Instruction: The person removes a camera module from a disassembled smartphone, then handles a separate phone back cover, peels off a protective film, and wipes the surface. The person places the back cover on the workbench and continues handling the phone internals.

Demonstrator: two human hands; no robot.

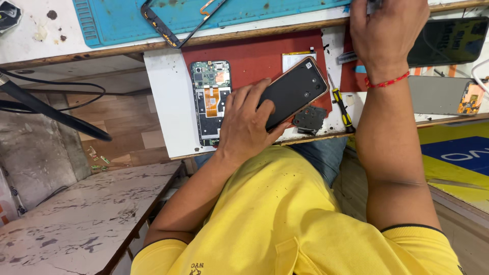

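Note:
My left hand (pixel 244 125) grips a black phone back cover (pixel 295 91) with a copper-coloured rim, held tilted over the red mat (pixel 254 56). Just left of it lies an opened phone (pixel 211 102) with its green circuit board and orange flex cable exposed. My right hand (pixel 387 30) reaches up to the far edge of the work board, fingers curled around something small that is mostly hidden. A red thread bracelet circles that wrist. A yellow-handled screwdriver (pixel 342 108) lies between the two arms.
A blue work mat (pixel 122 20) with a black phone frame (pixel 168 28) lies at the top. A dark phone (pixel 448 40) and a grey phone panel (pixel 438 97) sit at the right. A small black plate (pixel 308 119) rests near the board's front edge. A marble-patterned table (pixel 76 219) stands at the lower left.

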